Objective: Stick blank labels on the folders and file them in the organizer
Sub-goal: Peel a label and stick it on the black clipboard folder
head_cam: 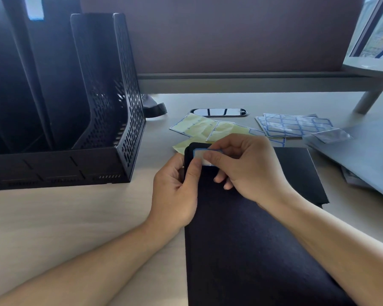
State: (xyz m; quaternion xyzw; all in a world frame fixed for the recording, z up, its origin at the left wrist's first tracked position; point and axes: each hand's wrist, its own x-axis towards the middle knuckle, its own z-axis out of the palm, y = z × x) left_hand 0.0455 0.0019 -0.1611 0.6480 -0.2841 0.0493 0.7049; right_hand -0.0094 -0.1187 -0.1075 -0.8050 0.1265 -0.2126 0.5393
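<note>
The left hand [175, 191] gripped the dark folder's [241, 239] corner, thumb on the label [202, 156] the right hand [248, 166] pinched. Behind lay peeled backings [197, 127], label sheets [294, 125], a phone [218, 112]; the organizer [111, 107] stood left.

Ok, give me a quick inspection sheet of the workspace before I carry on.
Surface: pale wood desk, in use.
Job's things: dark folder lies flat in front, with the label going on its top left corner; second folder to its right; black organizer at left with a filed folder standing in it; label sheets and peeled backings beyond the hands.
Clutter: phone; grey flat item at the right edge.
Hands: left hand grips the folder's edge, thumb on the label; right hand pinches the label.
Cables: nothing seen.
Surroundings: dark partition behind; window at upper right.
</note>
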